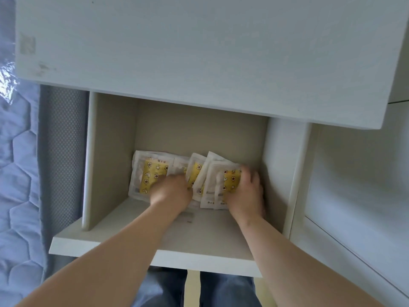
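Several packets (150,173) lie far back on the shelf (199,244), and gathering is under way. The right hand (245,191) has its grip clasped on the rightmost ones; the left hand (170,191) is too blurred to tell. Next, likely: bunch them, lift out.

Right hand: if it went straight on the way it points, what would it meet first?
The right hand grips the rightmost packet; straight on, it would likely press that packet against the shelf's back panel right behind. Depth there is hard to judge.
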A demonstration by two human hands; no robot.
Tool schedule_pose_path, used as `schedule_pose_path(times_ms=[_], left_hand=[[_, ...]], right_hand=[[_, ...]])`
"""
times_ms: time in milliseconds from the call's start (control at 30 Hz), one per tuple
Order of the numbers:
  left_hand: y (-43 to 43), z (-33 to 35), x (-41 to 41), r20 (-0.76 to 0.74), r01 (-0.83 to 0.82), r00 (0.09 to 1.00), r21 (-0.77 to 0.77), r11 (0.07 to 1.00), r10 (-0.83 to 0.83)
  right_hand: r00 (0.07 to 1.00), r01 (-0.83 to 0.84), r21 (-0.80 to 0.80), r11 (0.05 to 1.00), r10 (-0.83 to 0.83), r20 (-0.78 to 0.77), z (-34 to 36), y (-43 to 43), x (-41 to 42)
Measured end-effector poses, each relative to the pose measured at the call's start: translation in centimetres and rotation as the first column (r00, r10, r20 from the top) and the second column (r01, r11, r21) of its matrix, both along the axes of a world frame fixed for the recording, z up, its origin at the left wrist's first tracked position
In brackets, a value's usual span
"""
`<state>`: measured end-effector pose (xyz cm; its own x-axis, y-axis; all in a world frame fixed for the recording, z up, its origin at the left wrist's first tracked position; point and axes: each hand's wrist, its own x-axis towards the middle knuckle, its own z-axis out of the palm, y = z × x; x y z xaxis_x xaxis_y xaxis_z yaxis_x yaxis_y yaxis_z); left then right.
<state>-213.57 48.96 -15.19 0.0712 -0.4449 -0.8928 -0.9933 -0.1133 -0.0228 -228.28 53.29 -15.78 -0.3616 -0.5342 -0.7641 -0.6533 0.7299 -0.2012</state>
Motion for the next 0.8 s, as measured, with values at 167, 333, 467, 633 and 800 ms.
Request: schedule_pose_path(times_ms=[167, 333, 467, 633, 800], left_hand=[[-2.4, -0.1, 0.1, -0.026, 0.172, 0.983, -0.224, 0.959, -0.182], [-3.3, -1.7, -1.5, -0.316, 0.263, 0.892, -0.219, 0.94, -0.324], [-3.1, -2.3, -2.3, -0.313, 0.325, 0.877, -0.174, 0.93, -0.365], [-2.3, -2.0, -0.7, -0.238, 0.314, 0.902, -0.213, 0.925, -0.36], [-1.5, -2.3, 0.6, -0.203, 0.317, 0.91, -0.217, 0.923, -0.36]], right_hand=[[0.962, -0.272, 0.083, 0.959, 0.268, 0.054, -0.5, -2.7, -0.4], [0.93, -0.367, 0.051, 0.929, 0.368, -0.015, -1.2, -3.1, -0.7], [0.94, -0.341, 0.027, 0.94, 0.342, -0.015, -1.3, -2.6, -1.3], [0.972, -0.237, 0.022, 0.971, 0.237, 0.003, -1.5, -2.3, -1.7], [0.982, -0.171, 0.147, 0.974, 0.18, -0.054, -1.4, -2.2, -0.7]])
